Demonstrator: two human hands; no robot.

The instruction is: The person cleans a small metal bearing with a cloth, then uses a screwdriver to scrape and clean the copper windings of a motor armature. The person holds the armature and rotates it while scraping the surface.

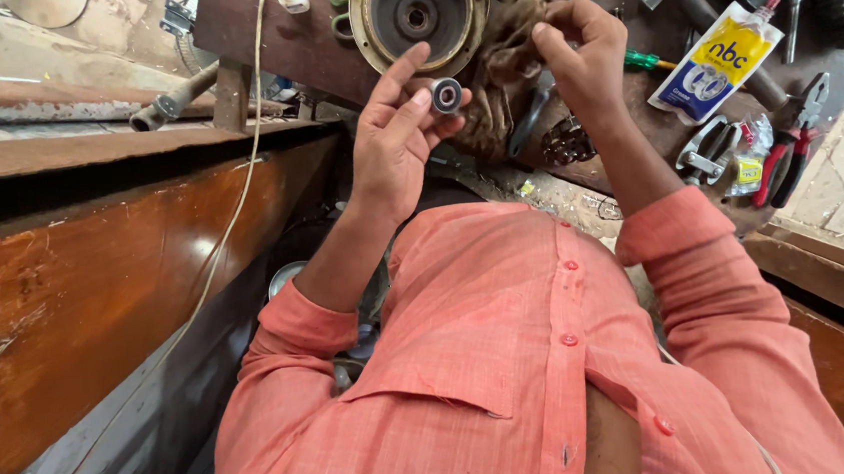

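Pinching a small steel bearing between thumb and fingertips, the person's left hand holds it up above the cluttered workbench, just below the round brass-rimmed motor housing. The fingers are closed only lightly on the outer ring, with the dark bore facing us. The right hand hovers beside it, fingertips drawn together over a greasy brown rag — whether it grips the cloth or only touches it I cannot tell. The bearing looks dense for its size, rigid and likely slick with grease, so the rim is the sound place to hold it — not the faces. A white and yellow pouch and red-handled pliers lie well off to the right.
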